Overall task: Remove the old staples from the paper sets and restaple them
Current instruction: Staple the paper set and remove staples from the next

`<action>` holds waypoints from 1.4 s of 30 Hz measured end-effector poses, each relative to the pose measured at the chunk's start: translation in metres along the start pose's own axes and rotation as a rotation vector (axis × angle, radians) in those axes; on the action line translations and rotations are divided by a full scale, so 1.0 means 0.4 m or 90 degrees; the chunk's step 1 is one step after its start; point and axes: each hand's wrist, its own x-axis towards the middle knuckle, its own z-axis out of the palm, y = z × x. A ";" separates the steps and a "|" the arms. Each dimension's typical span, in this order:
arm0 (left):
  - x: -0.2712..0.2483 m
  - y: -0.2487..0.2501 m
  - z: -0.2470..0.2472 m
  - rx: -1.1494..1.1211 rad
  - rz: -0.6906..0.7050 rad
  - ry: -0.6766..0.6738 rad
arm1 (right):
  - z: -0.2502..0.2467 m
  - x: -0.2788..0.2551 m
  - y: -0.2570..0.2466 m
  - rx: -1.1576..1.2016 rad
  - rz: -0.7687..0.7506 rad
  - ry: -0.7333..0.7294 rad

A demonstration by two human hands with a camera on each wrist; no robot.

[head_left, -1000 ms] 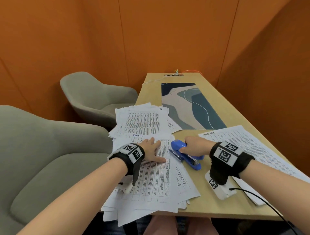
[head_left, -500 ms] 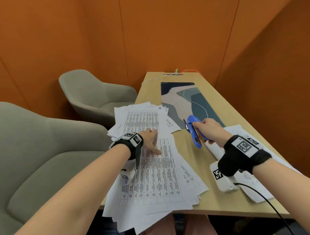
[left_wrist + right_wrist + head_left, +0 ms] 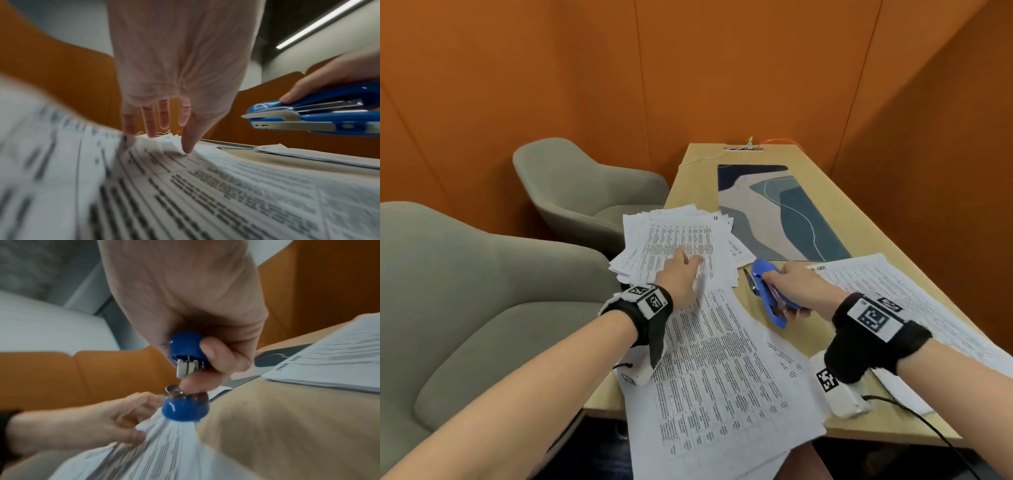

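A blue stapler (image 3: 767, 291) is held off the wooden table (image 3: 698, 185) in my right hand (image 3: 801, 291), nose pointing away and left. The right wrist view shows that hand (image 3: 185, 288) gripping the stapler (image 3: 185, 345) with its mouth gaping. My left hand (image 3: 681, 274) lies with straight fingers on the far heap of printed sheets (image 3: 681, 236). In the left wrist view its fingers (image 3: 152, 120) and thumb touch those sheets, and the stapler (image 3: 308, 116) hangs to the right. A printed paper set (image 3: 722, 370) lies under my left wrist and overhangs the near table edge.
Another stack of printed pages (image 3: 893, 291) lies right of my right hand. A blue-patterned mat (image 3: 784, 212) covers the table's far middle, with a cable socket (image 3: 743, 148) behind it. Two grey armchairs (image 3: 585, 192) (image 3: 465, 291) stand left of the table. Orange walls close in.
My right hand picked the stapler up off the table and now holds it in the air. My left hand slid farther onto the far heap. The near paper set shifted toward the table edge.
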 end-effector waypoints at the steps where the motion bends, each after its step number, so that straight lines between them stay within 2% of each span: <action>1: -0.013 0.002 0.006 0.048 0.015 -0.015 | 0.018 -0.007 -0.010 -0.030 -0.027 -0.008; 4: -0.049 0.003 0.003 0.124 0.075 -0.140 | 0.065 -0.024 -0.040 -0.166 -0.084 -0.025; 7: -0.074 -0.003 0.014 0.199 0.093 -0.222 | 0.111 -0.031 -0.056 -0.277 -0.088 -0.027; 19: -0.085 -0.019 0.060 0.160 0.071 -0.203 | 0.179 -0.016 -0.106 -0.430 -0.072 0.035; 28: -0.090 -0.016 0.057 0.151 0.068 -0.204 | 0.211 0.000 -0.137 -0.535 -0.072 0.020; 35: -0.086 -0.007 0.048 0.160 0.038 -0.226 | 0.235 0.016 -0.110 -0.437 -0.051 0.085; 38: -0.083 -0.010 0.052 0.162 0.037 -0.232 | 0.233 0.035 -0.103 -0.371 -0.034 0.062; 42: -0.079 -0.010 0.057 0.161 0.048 -0.224 | 0.239 0.054 -0.115 -0.422 -0.018 0.032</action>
